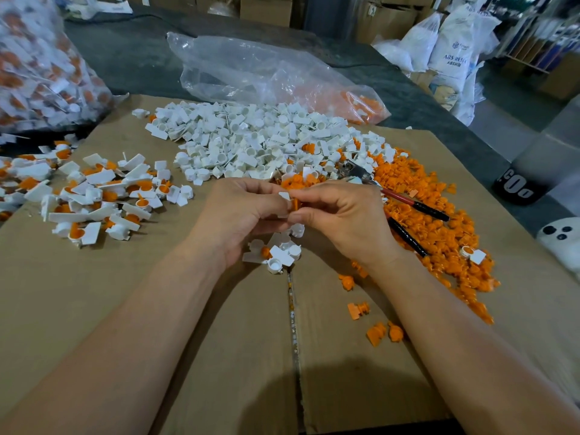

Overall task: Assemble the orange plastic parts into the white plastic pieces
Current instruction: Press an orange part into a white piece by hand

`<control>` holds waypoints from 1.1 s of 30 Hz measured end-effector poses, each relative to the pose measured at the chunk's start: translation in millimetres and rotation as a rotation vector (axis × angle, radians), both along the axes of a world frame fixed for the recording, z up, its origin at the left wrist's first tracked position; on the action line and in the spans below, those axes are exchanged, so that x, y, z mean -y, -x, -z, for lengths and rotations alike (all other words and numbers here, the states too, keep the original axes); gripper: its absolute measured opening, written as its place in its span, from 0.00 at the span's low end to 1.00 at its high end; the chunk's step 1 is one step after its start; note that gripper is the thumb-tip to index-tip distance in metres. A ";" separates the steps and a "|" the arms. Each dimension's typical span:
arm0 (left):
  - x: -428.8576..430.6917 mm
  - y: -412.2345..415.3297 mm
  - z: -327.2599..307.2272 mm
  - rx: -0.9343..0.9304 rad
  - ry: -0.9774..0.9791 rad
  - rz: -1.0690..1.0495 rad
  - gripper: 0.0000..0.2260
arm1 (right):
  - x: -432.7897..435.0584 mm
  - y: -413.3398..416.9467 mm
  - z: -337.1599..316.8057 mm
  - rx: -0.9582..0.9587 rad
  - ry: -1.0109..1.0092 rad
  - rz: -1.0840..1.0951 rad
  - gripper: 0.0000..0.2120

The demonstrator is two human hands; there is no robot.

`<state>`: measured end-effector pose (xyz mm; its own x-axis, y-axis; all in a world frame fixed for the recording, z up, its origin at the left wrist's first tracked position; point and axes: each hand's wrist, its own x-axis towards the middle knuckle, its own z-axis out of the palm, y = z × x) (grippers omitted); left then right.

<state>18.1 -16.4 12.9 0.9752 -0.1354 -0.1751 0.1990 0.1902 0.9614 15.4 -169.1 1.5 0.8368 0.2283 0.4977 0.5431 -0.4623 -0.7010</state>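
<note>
Two hands meet above the middle of the cardboard surface [150,324], working on a single pair. The left hand [238,215] pinches a white piece [285,195] between thumb and fingers [260,185]. The right hand [342,221] pinches an orange part [295,205] pressed right against it. Both sets of fingers are curled close round what they hold, with their tips almost touching. Most of each item is hidden, so I cannot tell whether the orange part is seated yet.

To do this step well, I would hold the white piece steady with its open cup facing the right hand. The orange part should line up square with that opening and go straight in, not at a tilt, until it sits flush. A grip near the fingertips gives control, but no fingertip should cover the cup's mouth.

The white pile [251,139] lies just beyond the hands and the orange pile [439,233] spreads to the right, with pliers [411,205] lying on it. Joined pairs [94,196] are scattered to the left. A few loose white pieces sit directly beneath the hands.
</note>
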 end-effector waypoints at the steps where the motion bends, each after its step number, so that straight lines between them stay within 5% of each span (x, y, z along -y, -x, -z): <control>1: -0.2 0.3 -0.7 0.004 -0.001 0.002 0.08 | -0.2 0.4 -0.3 0.001 -0.013 -0.001 0.16; 13: -2.3 0.7 -4.0 0.048 0.055 0.017 0.05 | -0.5 1.9 -3.1 -0.165 -0.240 -0.024 0.26; 33: -3.2 0.6 -6.5 -0.033 0.028 0.005 0.07 | -1.5 -1.5 -0.4 -0.117 -0.160 -0.045 0.23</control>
<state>17.6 -13.2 19.4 0.9683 -0.1454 -0.2032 0.2315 0.2158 0.9486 16.9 -167.6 1.9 0.8818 0.1923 0.4307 0.4711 -0.3170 -0.8231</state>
